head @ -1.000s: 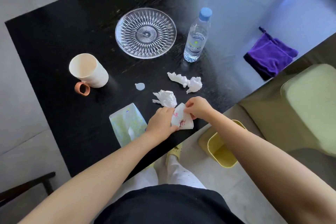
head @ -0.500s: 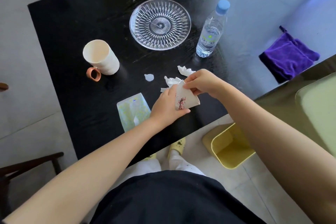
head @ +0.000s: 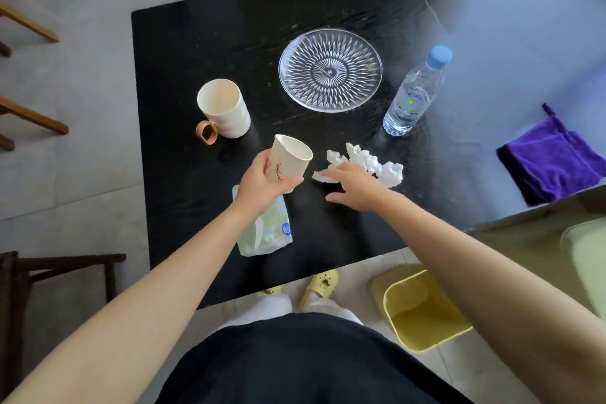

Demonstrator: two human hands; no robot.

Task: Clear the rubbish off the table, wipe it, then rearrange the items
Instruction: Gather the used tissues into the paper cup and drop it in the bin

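Observation:
My left hand (head: 265, 179) grips a white paper cup (head: 290, 159) with a pink print, held upright above the black table (head: 203, 39). My right hand (head: 355, 185) hovers with fingers spread over crumpled white tissues (head: 364, 162), its fingertips touching the nearest scrap. A soft tissue pack (head: 267, 233) lies under my left wrist. A purple cloth (head: 554, 164) lies at the table's right edge. A yellow bin (head: 423, 311) stands on the floor below the table's near edge.
A white mug (head: 226, 113) with an orange handle stands left of centre. A clear glass plate (head: 330, 69) and a water bottle (head: 414, 93) stand further back. Wooden chairs are at the left; a green seat is at the right.
The paper cup has been opened up from a flattened shape and now stands upright in my left hand alone. My right hand let go of it and moved right onto the tissues.

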